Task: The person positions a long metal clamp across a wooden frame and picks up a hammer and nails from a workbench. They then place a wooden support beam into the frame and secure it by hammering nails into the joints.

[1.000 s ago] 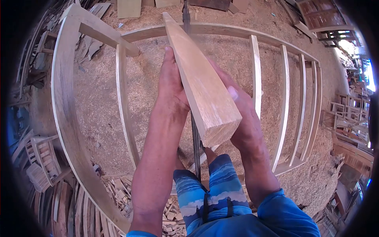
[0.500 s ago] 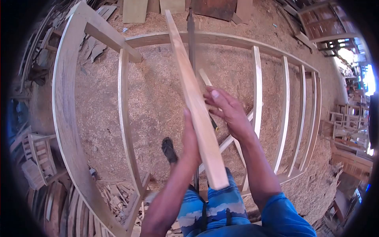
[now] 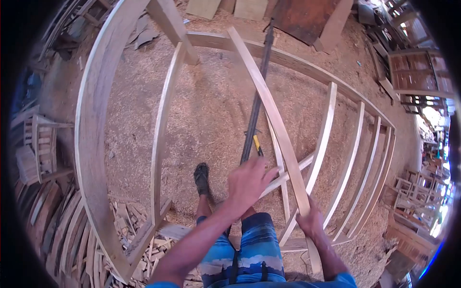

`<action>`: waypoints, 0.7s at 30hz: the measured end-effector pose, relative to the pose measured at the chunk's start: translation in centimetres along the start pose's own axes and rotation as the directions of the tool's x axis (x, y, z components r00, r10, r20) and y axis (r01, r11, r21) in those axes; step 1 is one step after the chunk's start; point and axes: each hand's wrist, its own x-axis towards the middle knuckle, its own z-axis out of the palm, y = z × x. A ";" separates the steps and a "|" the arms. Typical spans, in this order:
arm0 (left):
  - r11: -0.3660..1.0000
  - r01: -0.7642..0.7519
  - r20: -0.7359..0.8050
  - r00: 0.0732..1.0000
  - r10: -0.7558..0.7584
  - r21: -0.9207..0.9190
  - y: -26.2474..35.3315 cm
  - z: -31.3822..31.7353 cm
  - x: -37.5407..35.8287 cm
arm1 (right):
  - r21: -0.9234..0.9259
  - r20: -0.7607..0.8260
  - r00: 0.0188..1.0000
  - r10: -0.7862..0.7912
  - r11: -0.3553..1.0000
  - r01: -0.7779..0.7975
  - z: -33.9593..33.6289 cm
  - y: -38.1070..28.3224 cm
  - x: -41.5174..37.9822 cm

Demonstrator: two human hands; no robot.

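Observation:
My right hand (image 3: 311,220) is closed around the lower part of a long pale wooden slat (image 3: 274,115), which slants across the wooden frame (image 3: 91,125). My left hand (image 3: 249,181), slightly blurred, is off the slat with its thumb apart from the fingers. It hovers at the near end of a long dark metal bar (image 3: 257,108) that looks like a bar clamp. Just beyond its fingers is a yellow-and-black handle (image 3: 258,145). Several fixed slats (image 3: 346,163) cross the right side of the frame, and thinner strips (image 3: 278,165) lie at angles beneath the held slat.
Wood shavings cover the ground (image 3: 139,129) inside the frame. Offcuts (image 3: 132,223) are heaped at lower left, beside stacked curved boards (image 3: 62,230). A reddish-brown panel (image 3: 305,19) lies at the far side. Wooden furniture frames (image 3: 418,187) stand at right.
The held slat has swung lower and to the right, down over the frame. My left hand has left it and moved toward the metal bar; my right hand has slid to its near end.

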 end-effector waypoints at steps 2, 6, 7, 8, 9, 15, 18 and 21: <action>0.971 -0.220 0.069 0.974 0.214 0.092 0.5 -0.1 3.3 | -0.082 -0.033 0.999 -0.026 0.996 0.023 -0.5 3.0 -3.2; 0.830 -0.544 0.376 0.801 0.467 0.128 1.2 1.8 6.8 | -0.220 0.000 0.993 -0.115 0.969 0.112 -4.7 6.6 -7.4; 0.787 -0.606 0.468 0.731 0.496 0.113 1.2 2.4 6.7 | -0.268 0.000 0.979 -0.202 0.944 0.194 -6.0 7.3 -7.4; 0.762 -0.642 0.557 0.665 0.498 0.085 0.8 3.1 6.7 | -0.314 0.015 0.958 -0.286 0.908 0.276 -7.4 8.0 -7.2; 0.747 -0.663 0.641 0.594 0.487 0.047 0.3 3.2 6.5 | -0.353 0.049 0.928 -0.369 0.863 0.361 -8.7 8.4 -6.9; 0.830 -0.544 0.547 0.736 0.398 0.127 -3.3 6.6 0.8 | -0.492 0.254 0.871 -0.420 0.720 0.490 -13.9 6.0 -0.1; 0.870 -0.439 0.382 0.861 0.336 0.225 -2.7 6.7 1.0 | -0.641 0.255 0.907 -0.335 0.643 0.418 -15.8 4.5 3.1; 0.895 -0.371 0.315 0.905 0.287 0.247 -1.8 7.7 1.0 | -0.714 0.135 0.878 -0.459 0.569 0.407 -18.8 4.4 5.1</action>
